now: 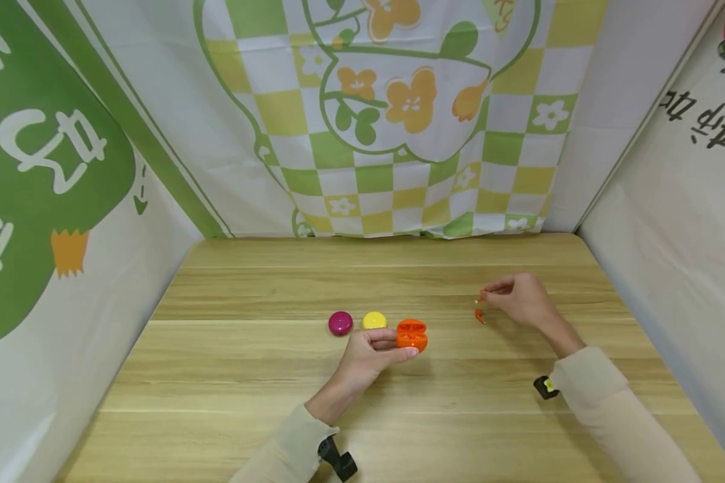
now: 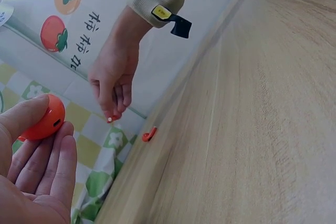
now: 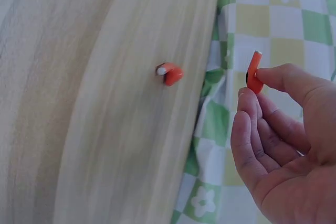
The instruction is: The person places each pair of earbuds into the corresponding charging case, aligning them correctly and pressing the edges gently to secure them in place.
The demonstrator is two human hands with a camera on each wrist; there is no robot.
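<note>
My left hand point(image 1: 368, 359) grips an orange earbud case point(image 1: 412, 335) between thumb and fingers, its lid raised, above the table. In the left wrist view the case point(image 2: 50, 119) shows its rounded outside and a small dark port. My right hand point(image 1: 516, 300) pinches one orange earbud point(image 3: 254, 74) by thumb and fingertips, its stem pointing up in the right wrist view. A second orange earbud point(image 1: 480, 316) lies on the table just below that hand. Whether the case's slots hold anything is too small to tell.
On the wooden table point(image 1: 248, 376), a magenta round case point(image 1: 340, 323) and a yellow round case point(image 1: 374, 321) sit side by side behind my left hand. A checked cloth point(image 1: 399, 181) hangs along the table's far edge, with printed sheets at both sides.
</note>
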